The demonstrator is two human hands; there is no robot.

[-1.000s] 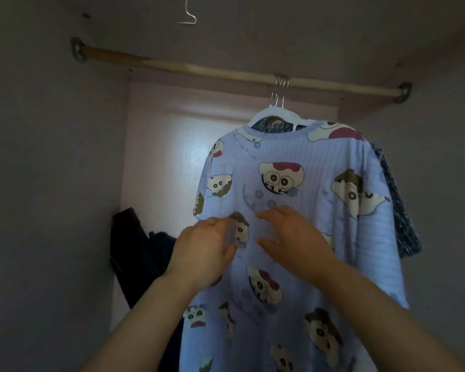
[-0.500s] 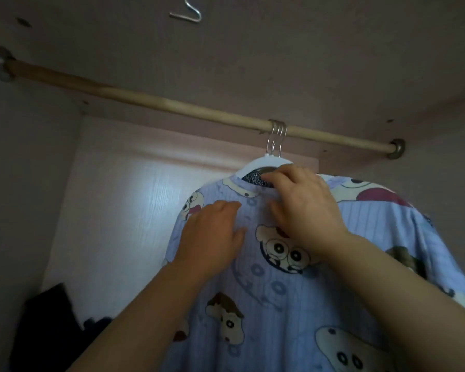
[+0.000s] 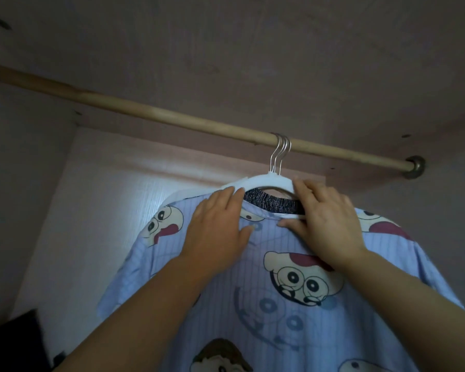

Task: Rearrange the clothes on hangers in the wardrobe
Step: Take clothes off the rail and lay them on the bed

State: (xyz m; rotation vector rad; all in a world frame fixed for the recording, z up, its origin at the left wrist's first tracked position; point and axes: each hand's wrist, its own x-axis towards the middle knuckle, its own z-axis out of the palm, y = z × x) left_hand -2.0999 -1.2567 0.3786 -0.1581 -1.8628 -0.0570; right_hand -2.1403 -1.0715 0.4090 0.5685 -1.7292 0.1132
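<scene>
**Blue shirt (image 3: 253,304), both hands up at the hanger (image 3: 258,181)**

Blue striped cotton-looking tee with big cartoon faces, hanging on a white plastic hanger. It sits right of centre on the wooden rod (image 3: 172,115), with a few wire hooks (image 3: 279,151) bunched together at one spot. A dark knit collar (image 3: 269,201) peeks out inside the neckline, so at least one more garment hangs right behind it.

The left hand (image 3: 218,226) lies flat on the shirt's left shoulder, fingers fairly straight, tips reaching the hanger arm. It isn't gripping anything. The right hand (image 3: 325,218) has fingers curled over the hanger's right arm and the thumb pressed under at the collar, so it's holding the hanger through the fabric.

Handling-wise, the shirt looks light and floppy and won't keep any shape alone. Grabbing cloth would probably just drag it off the shoulders. The stiff hanger near the hook looks like the place to hold it. With the hooks packed that tight, lifting one could snag its neighbours.

A dark heap (image 3: 16,342) sits low in the left corner.
</scene>
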